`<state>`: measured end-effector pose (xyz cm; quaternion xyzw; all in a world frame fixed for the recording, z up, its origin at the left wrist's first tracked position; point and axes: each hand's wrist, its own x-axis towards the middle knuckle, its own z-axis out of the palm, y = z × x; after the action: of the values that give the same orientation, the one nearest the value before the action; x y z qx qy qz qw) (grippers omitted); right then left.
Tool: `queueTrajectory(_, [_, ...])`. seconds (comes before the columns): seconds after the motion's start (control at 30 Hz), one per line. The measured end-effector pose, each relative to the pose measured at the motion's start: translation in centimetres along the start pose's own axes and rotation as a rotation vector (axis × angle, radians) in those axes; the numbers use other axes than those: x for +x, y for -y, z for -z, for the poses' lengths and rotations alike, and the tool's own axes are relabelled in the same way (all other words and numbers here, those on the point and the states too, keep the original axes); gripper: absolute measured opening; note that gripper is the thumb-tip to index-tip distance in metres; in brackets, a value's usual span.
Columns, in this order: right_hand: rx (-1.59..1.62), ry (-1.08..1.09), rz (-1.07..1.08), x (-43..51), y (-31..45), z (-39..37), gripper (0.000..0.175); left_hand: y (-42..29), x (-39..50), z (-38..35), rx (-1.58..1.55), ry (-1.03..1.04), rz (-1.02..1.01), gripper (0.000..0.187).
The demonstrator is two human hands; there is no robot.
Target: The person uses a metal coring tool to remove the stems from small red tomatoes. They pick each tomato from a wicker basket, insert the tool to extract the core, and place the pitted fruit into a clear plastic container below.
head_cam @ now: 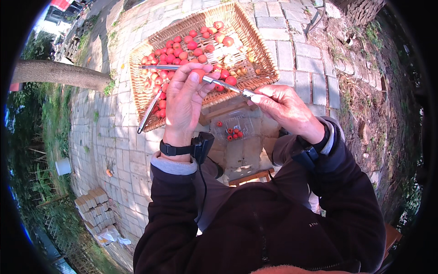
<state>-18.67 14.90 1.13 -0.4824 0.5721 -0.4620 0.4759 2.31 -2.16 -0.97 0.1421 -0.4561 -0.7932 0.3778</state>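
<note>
Between its thumb and fingertips, my left hand (186, 92) pinches a small red fruit (198, 73). My right hand (285, 106) grips the handle of a slim metal tool, perhaps a fruit corer (227, 85), whose tip meets the fruit's right side. Below both hands is a wicker basket (265, 58) with many small red fruits (178, 51) gathered mostly at its left. Pale cut scraps (236, 63) lie on its right part. A metal rod-like tool (159, 67) lies across the fruits behind my left hand. Another metal tool (150, 111) leans over the basket's near left rim.
A clear plastic tray (219, 132) with several red fruits sits low between my knees and the basket. At left are a tree trunk (61, 73), a white bucket (63, 166) and stacked paving blocks (95, 209). Brick paving (119, 164) surrounds the basket; soil borders it at right.
</note>
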Motion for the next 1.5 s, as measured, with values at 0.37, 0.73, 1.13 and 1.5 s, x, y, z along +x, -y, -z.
queueTrajectory(0.37, [-0.101,-0.065,0.132,0.2,-0.4,-0.6,0.031,0.0,-0.5,-2.8,0.042,-0.109,-0.078,0.040])
queueTrajectory(0.73, [0.612,0.222,-0.252,-0.6,0.4,-0.6,0.034,0.7,-0.3,-3.1,-0.109,-0.109,-0.127,0.038])
queueTrajectory(1.13, [0.388,0.223,-0.134,0.4,-0.6,0.8,0.039,-1.7,0.4,-1.6,0.180,-0.001,0.115,0.039])
queueTrajectory(1.5, [0.036,0.008,0.128,1.2,-1.2,-0.5,0.037,0.4,0.9,-3.7,-0.600,-0.030,0.123,0.026])
